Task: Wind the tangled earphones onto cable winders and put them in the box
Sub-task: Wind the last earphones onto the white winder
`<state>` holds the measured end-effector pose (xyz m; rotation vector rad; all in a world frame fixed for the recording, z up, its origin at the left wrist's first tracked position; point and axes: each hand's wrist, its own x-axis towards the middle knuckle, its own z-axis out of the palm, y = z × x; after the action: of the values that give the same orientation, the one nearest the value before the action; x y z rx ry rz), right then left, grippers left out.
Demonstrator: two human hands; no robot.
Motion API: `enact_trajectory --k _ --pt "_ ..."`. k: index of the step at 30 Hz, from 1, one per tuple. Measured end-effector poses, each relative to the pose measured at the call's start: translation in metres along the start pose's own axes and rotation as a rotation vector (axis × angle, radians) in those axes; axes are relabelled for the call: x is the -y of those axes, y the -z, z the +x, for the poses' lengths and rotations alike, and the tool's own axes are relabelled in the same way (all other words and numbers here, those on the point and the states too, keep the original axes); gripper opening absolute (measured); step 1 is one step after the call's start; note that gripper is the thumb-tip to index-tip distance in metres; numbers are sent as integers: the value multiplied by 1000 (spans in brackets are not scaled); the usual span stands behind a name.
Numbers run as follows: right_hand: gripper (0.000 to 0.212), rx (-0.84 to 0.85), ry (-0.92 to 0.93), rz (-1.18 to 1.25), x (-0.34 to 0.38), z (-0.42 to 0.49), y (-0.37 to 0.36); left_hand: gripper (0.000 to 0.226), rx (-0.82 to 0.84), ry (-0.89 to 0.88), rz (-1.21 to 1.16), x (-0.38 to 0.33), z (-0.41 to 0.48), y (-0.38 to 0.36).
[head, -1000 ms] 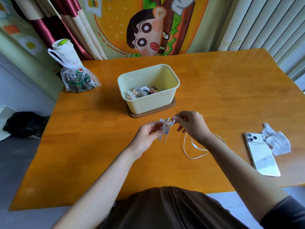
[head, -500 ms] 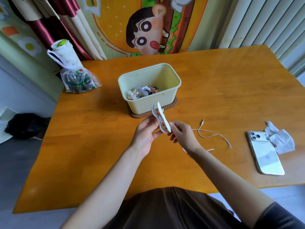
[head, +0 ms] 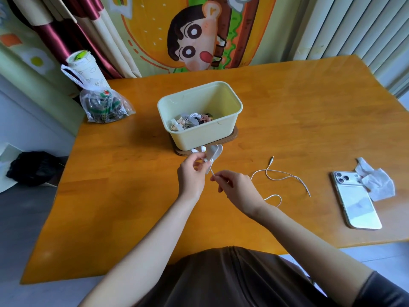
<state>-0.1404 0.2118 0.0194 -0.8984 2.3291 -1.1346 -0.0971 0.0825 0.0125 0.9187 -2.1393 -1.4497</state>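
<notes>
Orange wooden worktop fills my view, with a cartoon curtain hanging behind it at 12 o'clock. Just past centre I see the pale yellow box on a brown base, with several wound earphones lying in its bottom. At the box's 6 o'clock side the left hand grips a white cable winder, and the earbuds poke out above the fingers. The right hand, just beside it at 4 o'clock, pinches the white earphone cable close under the winder. The rest of the cable lies loose towards 3 o'clock and ends in its jack plug. Farther out at 3 o'clock a white phone lies face down, with a crumpled tissue against it. At 10 o'clock I see a plastic bag, with a paper cup just behind it.
</notes>
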Motion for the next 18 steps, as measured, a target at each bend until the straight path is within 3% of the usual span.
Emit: enact_trajectory --k 6,12,18 --pt "14 -66 111 -210 -6 14 35 15 194 -109 189 5 -7 1" --pt "14 -111 70 -298 -15 28 69 18 382 -51 69 -2 -9 -4" --pt "10 -19 78 -165 -14 32 69 21 477 57 -64 -7 -7 4"
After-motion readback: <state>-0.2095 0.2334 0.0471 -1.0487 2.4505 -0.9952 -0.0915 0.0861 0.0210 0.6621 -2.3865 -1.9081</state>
